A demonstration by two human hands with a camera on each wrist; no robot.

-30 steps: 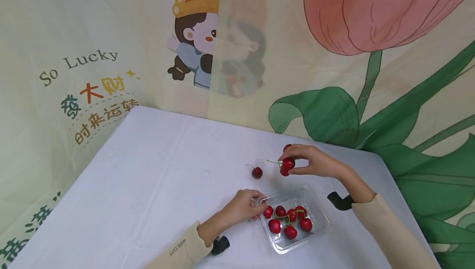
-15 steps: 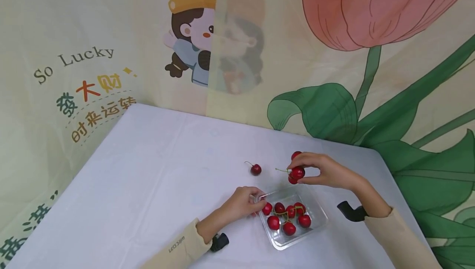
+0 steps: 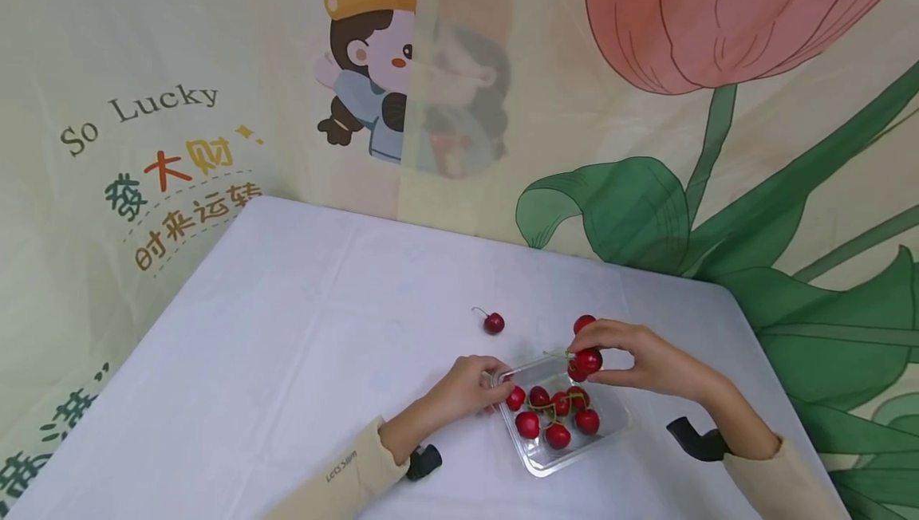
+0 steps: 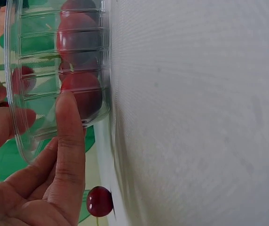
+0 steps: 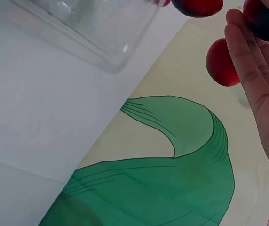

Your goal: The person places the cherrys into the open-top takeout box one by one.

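In the head view my left hand (image 3: 463, 390) pinches the left rim of a clear plastic box (image 3: 540, 470). The left wrist view shows my thumb over that rim and a finger along the outer wall (image 4: 68, 141). Inside lie several red cherries (image 3: 527, 425), some with green stems. Over the box's far right corner, my right hand (image 3: 639, 354) holds a small bunch of cherries (image 3: 589, 360) by thumb and fingertips. One more cherry (image 3: 585, 325) shows beyond its fingers, and in the right wrist view a cherry (image 5: 222, 62) lies against the back of the fingers.
A single dark cherry (image 3: 494, 323) with its stem lies on the white tablecloth (image 3: 323, 328) behind the box. A printed curtain (image 3: 467, 209) hangs along the table's far edge. Black straps (image 3: 424, 462) sit at both wrists.
My right hand has come nearer and to the right with its cherries, from behind the box to above its far right corner. The left hand keeps its hold on the rim.
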